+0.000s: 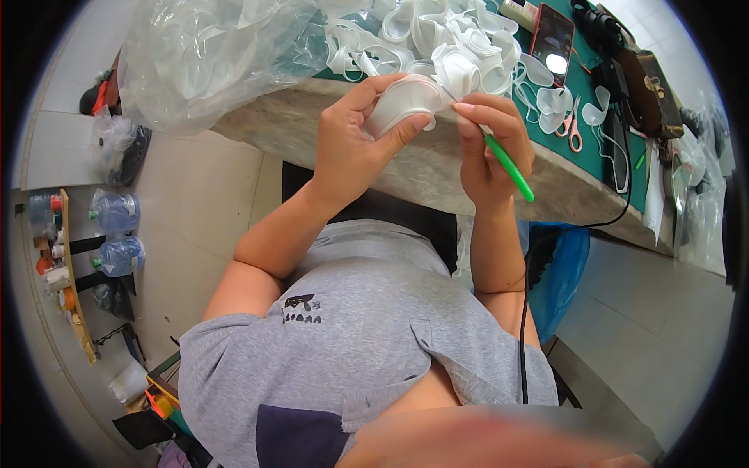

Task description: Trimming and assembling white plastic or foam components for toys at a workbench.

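Left hand (351, 144) is wrapped around a folded white strip piece (406, 101), right hand (491, 144) pinches a green-handled tool (511, 168) against it. Pile of white strips (437, 35) sits just beyond the hands, pink scissors (572, 129) off to the right.

Grey short-sleeved shirt (374, 327), small dark chest print, navy pocket patch, bare forearms

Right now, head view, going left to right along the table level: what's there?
Clear plastic bag → left hand gripping a white strap roll → right hand with green tool → scissors → brown bag.
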`<action>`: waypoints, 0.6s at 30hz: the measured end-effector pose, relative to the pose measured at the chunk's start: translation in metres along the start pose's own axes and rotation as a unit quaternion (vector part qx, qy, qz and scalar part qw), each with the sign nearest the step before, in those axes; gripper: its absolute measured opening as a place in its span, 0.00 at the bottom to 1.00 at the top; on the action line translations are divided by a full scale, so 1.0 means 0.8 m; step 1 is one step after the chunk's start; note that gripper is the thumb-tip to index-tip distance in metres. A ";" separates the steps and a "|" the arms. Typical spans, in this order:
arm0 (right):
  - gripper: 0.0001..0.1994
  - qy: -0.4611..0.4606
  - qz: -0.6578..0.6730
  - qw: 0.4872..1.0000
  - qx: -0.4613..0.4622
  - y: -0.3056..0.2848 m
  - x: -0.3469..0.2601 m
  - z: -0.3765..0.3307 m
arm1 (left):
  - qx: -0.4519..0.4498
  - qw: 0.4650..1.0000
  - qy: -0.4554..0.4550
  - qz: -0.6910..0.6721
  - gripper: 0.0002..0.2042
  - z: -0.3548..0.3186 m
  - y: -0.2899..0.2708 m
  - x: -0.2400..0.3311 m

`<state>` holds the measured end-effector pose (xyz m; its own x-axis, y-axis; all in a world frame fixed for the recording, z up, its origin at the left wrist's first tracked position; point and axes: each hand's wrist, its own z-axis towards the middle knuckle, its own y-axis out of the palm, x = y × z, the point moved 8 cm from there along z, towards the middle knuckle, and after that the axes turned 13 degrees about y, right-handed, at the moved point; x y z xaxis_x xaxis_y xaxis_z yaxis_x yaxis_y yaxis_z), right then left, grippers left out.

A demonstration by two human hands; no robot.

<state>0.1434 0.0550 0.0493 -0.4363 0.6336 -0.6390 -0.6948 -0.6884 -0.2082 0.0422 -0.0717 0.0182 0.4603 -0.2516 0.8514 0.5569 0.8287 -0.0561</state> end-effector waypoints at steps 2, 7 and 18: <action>0.08 0.000 0.027 1.000 -0.010 0.001 -0.003 0.001 | -0.014 1.000 -0.004 -0.004 0.20 -0.001 0.003 -0.003; 0.09 -0.039 -0.018 0.998 -0.041 0.011 -0.007 -0.001 | -0.030 0.999 0.006 -0.020 0.21 0.001 0.007 0.008; 0.08 -0.062 -0.092 0.993 -0.034 0.009 -0.008 0.003 | -0.028 0.987 0.068 0.146 0.19 -0.002 0.002 0.025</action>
<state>0.1395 0.0467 0.0533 -0.3760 0.7866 -0.4898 -0.7312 -0.5766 -0.3645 0.0530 -0.0761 0.0343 0.6929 -0.0732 0.7173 0.4218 0.8480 -0.3210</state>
